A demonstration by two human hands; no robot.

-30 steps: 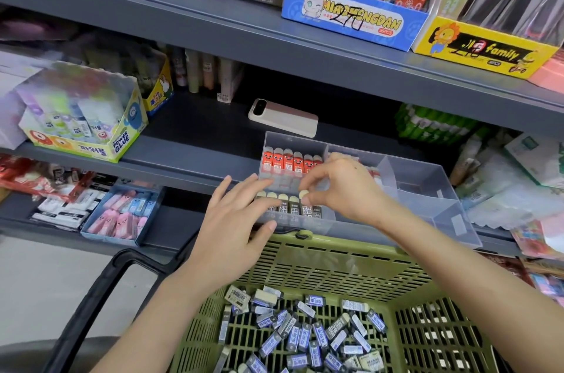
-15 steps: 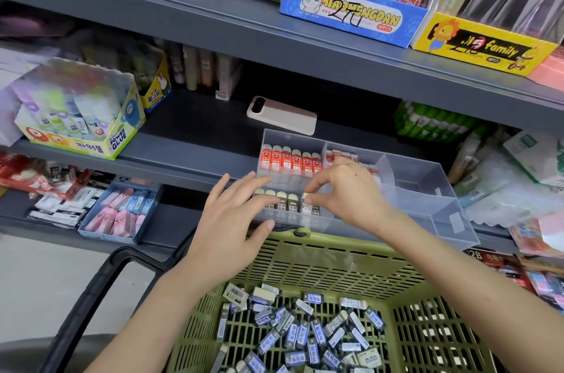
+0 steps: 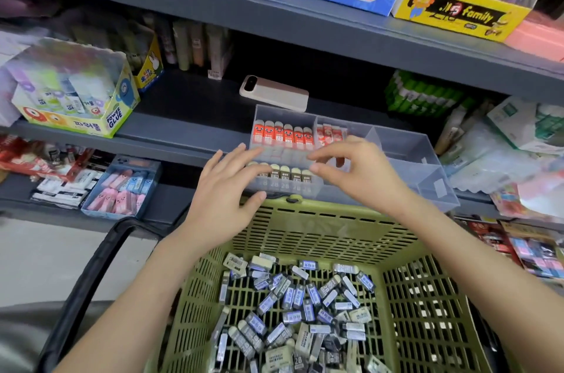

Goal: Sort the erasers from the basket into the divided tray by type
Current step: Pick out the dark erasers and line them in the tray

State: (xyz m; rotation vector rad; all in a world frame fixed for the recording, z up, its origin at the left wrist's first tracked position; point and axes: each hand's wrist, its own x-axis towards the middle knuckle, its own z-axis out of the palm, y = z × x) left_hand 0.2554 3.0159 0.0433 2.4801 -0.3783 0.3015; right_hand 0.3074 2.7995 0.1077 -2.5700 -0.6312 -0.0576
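Observation:
A clear divided tray (image 3: 406, 140) sits on the grey shelf edge. Its back left compartment holds a row of red-sleeved erasers (image 3: 282, 135); the front left compartment holds a row of dark-sleeved erasers (image 3: 290, 174). My left hand (image 3: 227, 189) lies with spread fingers against the tray's left front, fingertips on the dark row. My right hand (image 3: 358, 172) hovers over the front compartment, thumb and fingers apart, holding nothing. Below, a green slotted basket (image 3: 308, 235) holds several blue-and-grey sleeved erasers (image 3: 299, 302).
A phone (image 3: 273, 93) lies on the shelf behind the tray. A glue box (image 3: 73, 88) stands at left, a blue box of pink and blue erasers (image 3: 122, 189) lower left. Packets crowd the right. The basket's black handle (image 3: 88, 275) hangs at left.
My right hand has let go of the dark-sleeved eraser it was setting into the front row and has lifted with fingers opened. My left hand has stayed against the tray.

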